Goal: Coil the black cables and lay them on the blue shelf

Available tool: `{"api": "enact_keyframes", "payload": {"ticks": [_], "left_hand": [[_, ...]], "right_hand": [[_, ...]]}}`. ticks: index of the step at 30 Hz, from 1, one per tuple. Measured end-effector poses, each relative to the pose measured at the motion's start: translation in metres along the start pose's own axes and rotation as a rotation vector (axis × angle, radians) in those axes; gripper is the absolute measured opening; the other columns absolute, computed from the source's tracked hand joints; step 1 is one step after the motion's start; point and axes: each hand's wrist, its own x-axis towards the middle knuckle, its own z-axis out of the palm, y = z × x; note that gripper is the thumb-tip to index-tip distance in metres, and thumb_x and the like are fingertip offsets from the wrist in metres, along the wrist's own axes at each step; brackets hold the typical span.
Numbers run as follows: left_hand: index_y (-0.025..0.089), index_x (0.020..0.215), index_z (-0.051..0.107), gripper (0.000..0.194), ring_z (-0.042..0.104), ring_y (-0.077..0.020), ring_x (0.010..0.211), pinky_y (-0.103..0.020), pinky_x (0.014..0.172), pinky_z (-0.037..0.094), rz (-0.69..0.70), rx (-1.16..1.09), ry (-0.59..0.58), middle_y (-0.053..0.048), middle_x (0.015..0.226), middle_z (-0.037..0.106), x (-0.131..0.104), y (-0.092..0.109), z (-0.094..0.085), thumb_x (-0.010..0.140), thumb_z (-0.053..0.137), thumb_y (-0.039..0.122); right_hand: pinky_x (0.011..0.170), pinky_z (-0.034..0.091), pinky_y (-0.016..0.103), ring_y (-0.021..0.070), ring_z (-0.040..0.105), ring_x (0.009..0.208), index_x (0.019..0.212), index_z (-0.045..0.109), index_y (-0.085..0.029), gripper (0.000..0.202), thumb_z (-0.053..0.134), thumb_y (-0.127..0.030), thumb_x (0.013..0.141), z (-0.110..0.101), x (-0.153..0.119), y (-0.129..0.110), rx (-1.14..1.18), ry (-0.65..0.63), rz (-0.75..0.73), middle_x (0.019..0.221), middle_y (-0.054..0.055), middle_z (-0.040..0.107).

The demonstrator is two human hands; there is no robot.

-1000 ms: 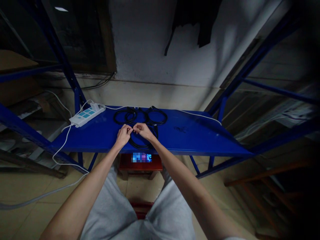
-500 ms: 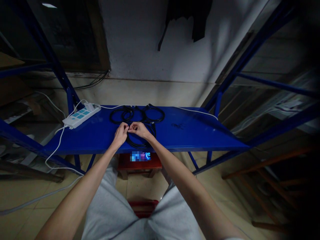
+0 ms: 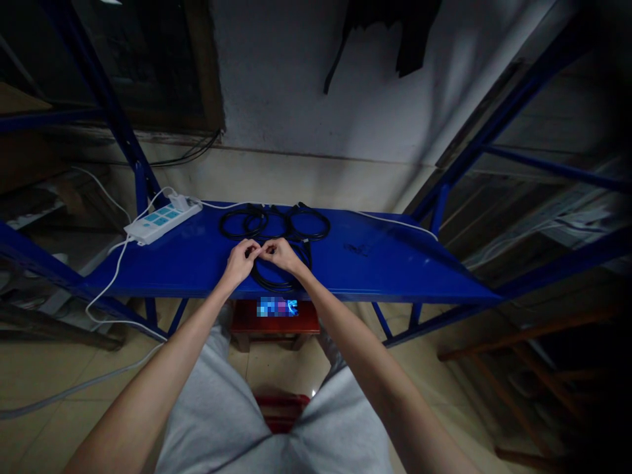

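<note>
A coiled black cable [image 3: 276, 286] lies at the front edge of the blue shelf [image 3: 385, 263]. At its upper left side my left hand [image 3: 241, 261] is closed in a pinch, and my right hand [image 3: 281, 255] pinches right beside it, the fingertips of both meeting. What lies between the fingertips is too small to make out. Just behind my hands, more black cable coils [image 3: 310, 224] rest on the shelf, partly overlapping.
A white power strip [image 3: 162, 222] with plugs and a white cord [image 3: 118, 276] sits at the shelf's left end. Blue frame posts rise at both sides. Below the front edge, a red stool [image 3: 241, 319] holds a lit screen [image 3: 291, 307].
My two hands have come closer together, fingertips now meeting. The whole view has shifted slightly.
</note>
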Motion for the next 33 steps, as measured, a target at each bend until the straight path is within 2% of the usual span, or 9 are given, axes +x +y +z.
{"api": "enact_keyframes", "payload": {"ticks": [7, 12, 18, 23, 28, 33], "left_hand": [[0.019, 0.084, 0.065, 0.013, 0.063, -0.0190, 0.085, -0.031, 0.083, 0.048, -0.048, -0.035, 0.034, -0.004, 0.088, 0.069, -0.001, 0.004, 0.001, 0.090, 0.057, 0.027], [0.020, 0.083, 0.066, 0.013, 0.060, -0.0179, 0.083, -0.030, 0.082, 0.049, -0.062, 0.026, 0.027, -0.003, 0.087, 0.066, -0.001, 0.005, 0.002, 0.089, 0.062, 0.031], [0.020, 0.080, 0.064, 0.017, 0.060, -0.0202, 0.082, -0.032, 0.081, 0.048, -0.067, 0.186, 0.021, -0.004, 0.086, 0.062, 0.000, 0.001, 0.005, 0.093, 0.060, 0.030], [0.021, 0.082, 0.062, 0.021, 0.062, -0.0236, 0.091, -0.033, 0.084, 0.047, -0.057, 0.255, -0.011, -0.007, 0.091, 0.065, -0.001, -0.002, 0.008, 0.099, 0.052, 0.030], [0.022, 0.082, 0.062, 0.026, 0.063, -0.0237, 0.091, -0.033, 0.085, 0.047, -0.049, 0.259, -0.003, -0.007, 0.091, 0.066, 0.000, -0.004, 0.009, 0.101, 0.048, 0.033], [0.022, 0.081, 0.061, 0.030, 0.064, -0.0231, 0.088, -0.033, 0.083, 0.047, -0.060, 0.237, 0.003, -0.007, 0.090, 0.066, 0.000, -0.006, 0.009, 0.102, 0.045, 0.036]], "right_hand": [[0.060, 0.038, 0.022, 0.0104, 0.049, 0.061, 0.074, 0.069, -0.013, 0.018, 0.068, -0.030, 0.072, 0.002, -0.001, -0.008, -0.001, 0.011, 0.068, 0.063, -0.002, 0.060], [0.062, 0.039, 0.022, 0.0107, 0.050, 0.063, 0.075, 0.067, -0.014, 0.012, 0.067, -0.025, 0.070, 0.002, -0.001, -0.011, -0.039, 0.025, 0.064, 0.064, -0.003, 0.059], [0.060, 0.036, 0.023, 0.0104, 0.049, 0.061, 0.074, 0.064, -0.015, 0.011, 0.066, -0.025, 0.073, 0.005, -0.002, -0.011, -0.138, 0.005, 0.035, 0.063, -0.004, 0.057], [0.061, 0.036, 0.024, 0.0107, 0.047, 0.062, 0.073, 0.061, -0.016, 0.013, 0.061, -0.028, 0.076, 0.004, -0.004, -0.013, -0.139, -0.002, 0.013, 0.064, -0.004, 0.055], [0.062, 0.036, 0.024, 0.0110, 0.046, 0.064, 0.070, 0.057, -0.017, 0.017, 0.061, -0.032, 0.077, 0.004, -0.005, -0.014, -0.083, -0.013, 0.016, 0.065, -0.004, 0.054], [0.064, 0.040, 0.024, 0.0114, 0.049, 0.065, 0.081, 0.064, -0.016, 0.021, 0.068, -0.035, 0.075, 0.000, -0.004, -0.015, 0.054, -0.023, 0.026, 0.068, -0.003, 0.059]]}}
